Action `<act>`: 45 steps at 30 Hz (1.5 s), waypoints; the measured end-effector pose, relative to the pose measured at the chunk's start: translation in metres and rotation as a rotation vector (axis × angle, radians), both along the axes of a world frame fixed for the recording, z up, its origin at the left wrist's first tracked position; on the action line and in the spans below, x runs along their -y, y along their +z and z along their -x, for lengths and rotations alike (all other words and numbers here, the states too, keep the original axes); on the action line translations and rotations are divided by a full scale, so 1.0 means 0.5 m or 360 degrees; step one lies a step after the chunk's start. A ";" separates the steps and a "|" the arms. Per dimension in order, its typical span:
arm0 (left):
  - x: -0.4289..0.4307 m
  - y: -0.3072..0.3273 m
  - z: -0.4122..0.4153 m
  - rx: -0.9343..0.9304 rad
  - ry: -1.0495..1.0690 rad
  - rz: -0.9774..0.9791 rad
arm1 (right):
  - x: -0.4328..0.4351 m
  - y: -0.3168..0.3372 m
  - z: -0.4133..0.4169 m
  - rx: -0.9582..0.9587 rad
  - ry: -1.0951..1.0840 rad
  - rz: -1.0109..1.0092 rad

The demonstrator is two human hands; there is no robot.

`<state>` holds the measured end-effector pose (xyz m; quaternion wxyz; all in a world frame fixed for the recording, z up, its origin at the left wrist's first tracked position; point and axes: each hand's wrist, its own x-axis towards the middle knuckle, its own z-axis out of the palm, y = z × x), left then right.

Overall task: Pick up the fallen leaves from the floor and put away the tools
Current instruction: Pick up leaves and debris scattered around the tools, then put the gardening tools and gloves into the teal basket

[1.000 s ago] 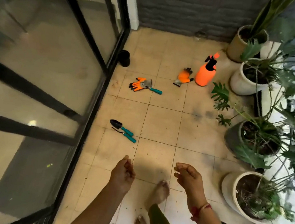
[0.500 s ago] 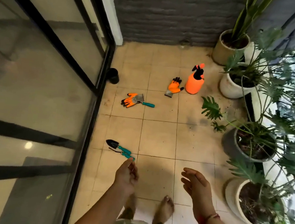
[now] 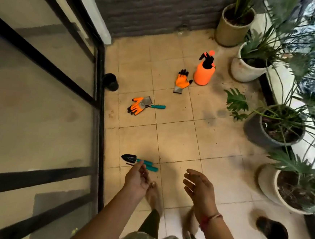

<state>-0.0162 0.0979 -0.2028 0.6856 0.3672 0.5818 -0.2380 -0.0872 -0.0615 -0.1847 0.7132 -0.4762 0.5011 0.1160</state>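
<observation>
Two gloves (image 3: 181, 81) (image 3: 137, 106), three tools (image 3: 158, 106) (image 3: 129, 157) (image 3: 152, 168), one sprayer (image 3: 203, 72), four planters (image 3: 222, 30) (image 3: 239, 69) (image 3: 252, 130) (image 3: 271, 188).

Potted plants (image 3: 253, 130) line the right edge; a small black pot (image 3: 110, 81) sits beside the glass door (image 3: 41, 100).

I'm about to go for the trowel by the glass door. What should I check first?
1. Left hand free: ok, it holds nothing.
2. Trowel reachable: ok, it lies on the floor just ahead of that hand, a second teal-handled tool beside it.
3. Hand touching trowel: cannot tell.
4. Right hand free: ok, open and empty.
5. Other gear collected: not ok; near glove, far glove, sprayer and a third tool lie on the floor.
</observation>
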 end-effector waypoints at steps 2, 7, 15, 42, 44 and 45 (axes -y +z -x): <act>-0.024 0.000 -0.008 0.0012 -0.0013 -0.0012 | -0.029 0.008 -0.018 0.0022 0.0040 -0.0025; -0.044 0.009 -0.031 0.0003 -0.0049 0.0052 | -0.047 0.059 -0.042 0.0058 0.0075 0.0031; 0.037 0.060 -0.168 0.0285 -0.0128 0.0270 | 0.049 0.093 -0.166 0.0207 -0.0052 0.0090; 0.509 -0.307 -0.893 0.0197 -0.0448 0.0016 | 0.536 -0.262 -0.938 0.0029 0.0205 0.0536; 0.537 -0.365 -0.921 0.0173 -0.0535 -0.0039 | 0.563 -0.334 -1.008 0.0062 0.0352 0.0839; 0.546 -0.381 -0.921 0.0174 -0.0597 -0.0006 | 0.582 -0.375 -1.048 0.0071 0.0445 0.0951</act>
